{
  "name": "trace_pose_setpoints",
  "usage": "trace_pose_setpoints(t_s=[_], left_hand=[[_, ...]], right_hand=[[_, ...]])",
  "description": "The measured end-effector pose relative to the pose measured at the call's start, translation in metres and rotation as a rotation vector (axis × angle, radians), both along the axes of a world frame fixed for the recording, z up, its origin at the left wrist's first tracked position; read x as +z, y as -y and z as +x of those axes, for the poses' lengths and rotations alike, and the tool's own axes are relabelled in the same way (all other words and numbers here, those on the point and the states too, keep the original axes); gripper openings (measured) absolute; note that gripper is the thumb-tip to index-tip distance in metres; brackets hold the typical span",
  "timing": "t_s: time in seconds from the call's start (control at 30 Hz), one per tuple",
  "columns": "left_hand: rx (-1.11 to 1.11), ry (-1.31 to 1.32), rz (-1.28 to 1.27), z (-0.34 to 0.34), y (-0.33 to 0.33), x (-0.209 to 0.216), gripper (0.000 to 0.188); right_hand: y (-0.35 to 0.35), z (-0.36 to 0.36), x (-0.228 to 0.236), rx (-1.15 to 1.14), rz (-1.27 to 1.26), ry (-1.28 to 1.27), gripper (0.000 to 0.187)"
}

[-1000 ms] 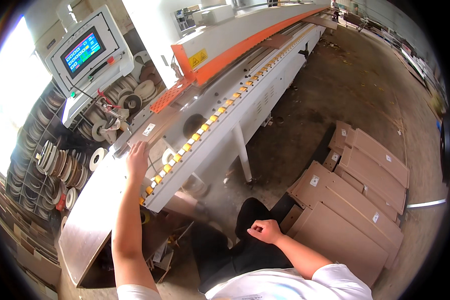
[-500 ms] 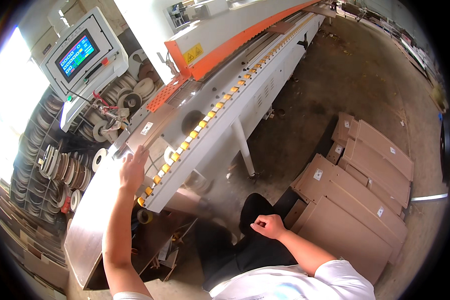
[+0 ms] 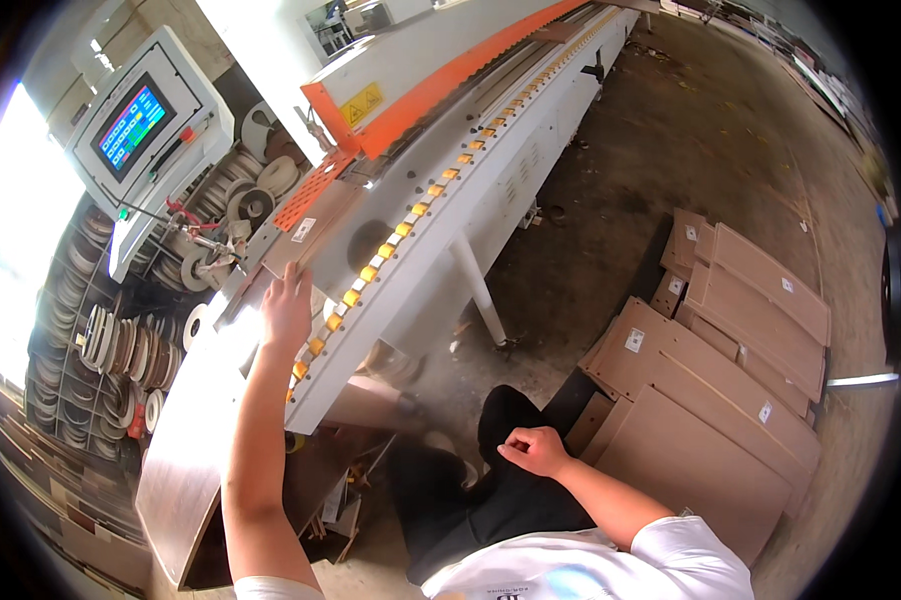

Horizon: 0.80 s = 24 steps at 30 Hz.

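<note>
My left hand (image 3: 288,305) reaches forward with its fingers stretched out, the fingertips at the near end of a brown board (image 3: 286,255). This board bears a white label and lies on the machine bed, partly beneath an orange perforated guard (image 3: 318,192). My right hand (image 3: 535,450) is curled closed above my right thigh, and nothing shows in it. Along the machine's edge beside my left hand runs a row of yellow rollers (image 3: 369,273).
Stacks of brown boards (image 3: 700,450) rest low at my right. A control panel with a lit screen (image 3: 135,125) stands at the left, above racks of edging rolls (image 3: 120,345). A wood-topped table (image 3: 175,500) is at the near left. The long machine's orange-and-white cover (image 3: 400,110) stretches away.
The board has slid forward a little along the bed, farther under the guard. My left hand has moved forward with it. My right hand remains over my thigh, and my view has shifted slightly.
</note>
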State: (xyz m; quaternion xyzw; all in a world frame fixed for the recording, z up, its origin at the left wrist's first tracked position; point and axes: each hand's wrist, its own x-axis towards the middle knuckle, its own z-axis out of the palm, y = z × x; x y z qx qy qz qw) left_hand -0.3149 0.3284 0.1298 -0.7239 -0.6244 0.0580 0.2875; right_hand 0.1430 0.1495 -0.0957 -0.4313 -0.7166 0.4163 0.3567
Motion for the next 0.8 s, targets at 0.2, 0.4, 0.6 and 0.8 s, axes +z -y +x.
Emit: trace_pose_setpoints(t_s=[0.2,0.4,0.6,0.8], left_hand=[[0.07,0.019,-0.033,0.043,-0.06,0.002,0.054],[0.084,0.254,-0.086,0.075,-0.093,0.007,0.064],[-0.134,0.584,-0.165,0.069,-0.057,0.012,0.057],[-0.007,0.702,-0.311,0.103,0.001,0.014,0.063]], right_hand=[[-0.002,0.003,-0.002,-0.01,-0.084,-0.078,0.024],[-0.006,0.008,-0.008,-0.038,-0.215,-0.123,0.023],[-0.037,0.033,-0.055,-0.466,-0.689,-0.58,0.023],[-0.073,0.092,-0.118,-1.04,-1.106,-1.003,0.064]])
